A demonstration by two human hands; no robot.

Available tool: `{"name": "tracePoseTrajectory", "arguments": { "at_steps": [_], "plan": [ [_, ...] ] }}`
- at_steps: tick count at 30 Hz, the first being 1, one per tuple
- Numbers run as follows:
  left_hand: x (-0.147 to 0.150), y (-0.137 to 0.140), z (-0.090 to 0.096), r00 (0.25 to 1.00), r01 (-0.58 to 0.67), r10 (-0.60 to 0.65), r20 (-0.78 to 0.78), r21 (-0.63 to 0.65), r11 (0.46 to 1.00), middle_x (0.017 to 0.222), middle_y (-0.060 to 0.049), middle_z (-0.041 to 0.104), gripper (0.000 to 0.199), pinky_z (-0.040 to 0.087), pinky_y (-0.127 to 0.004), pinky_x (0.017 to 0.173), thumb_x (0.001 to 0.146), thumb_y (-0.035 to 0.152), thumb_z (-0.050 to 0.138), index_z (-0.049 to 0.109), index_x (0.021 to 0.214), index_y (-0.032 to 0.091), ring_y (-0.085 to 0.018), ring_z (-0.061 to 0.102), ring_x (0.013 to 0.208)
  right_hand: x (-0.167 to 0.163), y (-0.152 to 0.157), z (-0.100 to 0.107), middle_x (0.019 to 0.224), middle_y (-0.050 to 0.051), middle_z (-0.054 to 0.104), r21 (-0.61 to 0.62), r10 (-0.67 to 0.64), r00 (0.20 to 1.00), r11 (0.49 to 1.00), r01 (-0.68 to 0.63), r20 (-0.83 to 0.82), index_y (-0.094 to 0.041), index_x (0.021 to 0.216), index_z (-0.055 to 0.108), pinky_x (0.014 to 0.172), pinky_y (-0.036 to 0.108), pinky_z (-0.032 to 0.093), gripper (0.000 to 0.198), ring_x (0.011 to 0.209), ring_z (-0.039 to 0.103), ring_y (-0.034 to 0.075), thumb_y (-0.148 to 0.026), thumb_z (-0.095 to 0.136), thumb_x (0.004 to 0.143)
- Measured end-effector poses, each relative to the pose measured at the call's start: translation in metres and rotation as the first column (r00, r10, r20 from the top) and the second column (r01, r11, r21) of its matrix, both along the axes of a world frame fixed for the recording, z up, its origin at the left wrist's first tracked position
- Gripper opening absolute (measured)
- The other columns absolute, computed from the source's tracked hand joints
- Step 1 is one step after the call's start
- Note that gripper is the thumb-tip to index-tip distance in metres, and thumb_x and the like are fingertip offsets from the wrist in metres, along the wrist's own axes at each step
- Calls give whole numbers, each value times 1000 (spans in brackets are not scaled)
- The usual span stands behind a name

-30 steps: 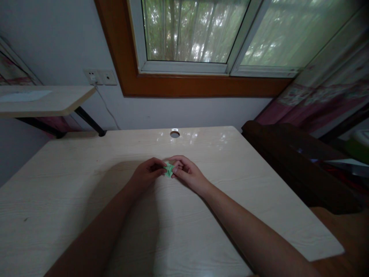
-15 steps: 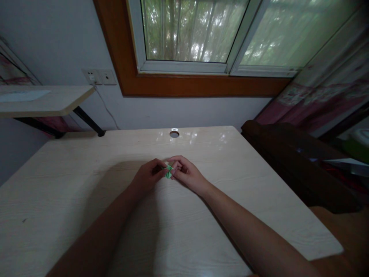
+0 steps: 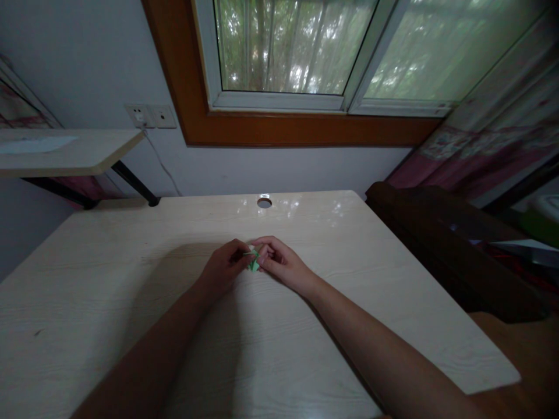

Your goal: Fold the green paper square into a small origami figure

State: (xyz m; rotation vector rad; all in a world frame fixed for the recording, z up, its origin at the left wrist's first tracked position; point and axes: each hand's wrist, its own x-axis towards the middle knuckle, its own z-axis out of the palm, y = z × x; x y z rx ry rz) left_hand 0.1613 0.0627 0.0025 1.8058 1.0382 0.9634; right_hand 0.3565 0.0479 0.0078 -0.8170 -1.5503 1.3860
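Observation:
A small piece of folded green paper (image 3: 254, 264) is held between my two hands, over the middle of the pale wooden table (image 3: 279, 337). From the left, my left hand (image 3: 223, 265) pinches one side of it between thumb and fingers. My right hand (image 3: 282, 259) grips the other side, its fingers curled and its thumb against the paper. The fingers cover much of the paper, so its full shape is hidden.
A round cable hole (image 3: 264, 202) lies near the table's back edge. On the left, a raised shelf (image 3: 87, 154) stands on black legs. A white cable (image 3: 161, 163) hangs from the wall socket (image 3: 151, 116). Dark wooden furniture (image 3: 437, 250) borders the right side.
The green paper has shifted and turned slightly between my fingers, showing a different outline. Both hands stay in nearly the same place with their grip kept.

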Motion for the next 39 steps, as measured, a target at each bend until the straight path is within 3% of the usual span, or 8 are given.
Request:
{"name": "tracePoseTrajectory", "arguments": {
  "at_steps": [6, 17, 30, 39],
  "plan": [
    [1, 2, 2, 999, 22, -21, 38, -28, 999, 69, 2, 59, 20, 42, -22, 60, 82, 35, 67, 60, 84, 17, -12, 55, 63, 1, 2, -6, 76, -2, 57, 7, 28, 1000, 1000, -28, -6, -21, 119, 54, 61, 25, 42, 41, 67, 54, 12, -35, 69, 83],
    [2, 0, 1, 975, 48, 10, 222, -253, 966, 66, 4, 63, 22, 49, -23, 60, 70, 25, 76, 59, 81, 18, -12, 61, 61, 2, 2, -4, 73, -3, 55, -5, 20, 1000, 1000, -20, -22, -20, 117, 55, 59, 24, 38, 41, 64, 51, 11, -23, 68, 79],
    [-2, 4, -2, 948, 159, -74, 309, -258, 953, 80, -1, 69, 29, 51, -27, 72, 70, 27, 79, 62, 91, 16, -15, 66, 76, 3, 1, 0, 75, -1, 57, -13, 34, 999, 999, -34, 2, -19, 114, 59, 61, 25, 38, 37, 67, 50, 12, -33, 69, 81],
    [-1, 3, -1, 959, 142, -70, 276, -250, 958, 77, -2, 68, 23, 53, -28, 66, 80, 34, 70, 61, 90, 16, -14, 64, 68, 2, 3, -5, 74, -2, 54, 6, 0, 1000, 1000, 0, 12, -19, 102, 58, 61, 24, 38, 30, 66, 50, 12, -35, 72, 80]
  ]
}}
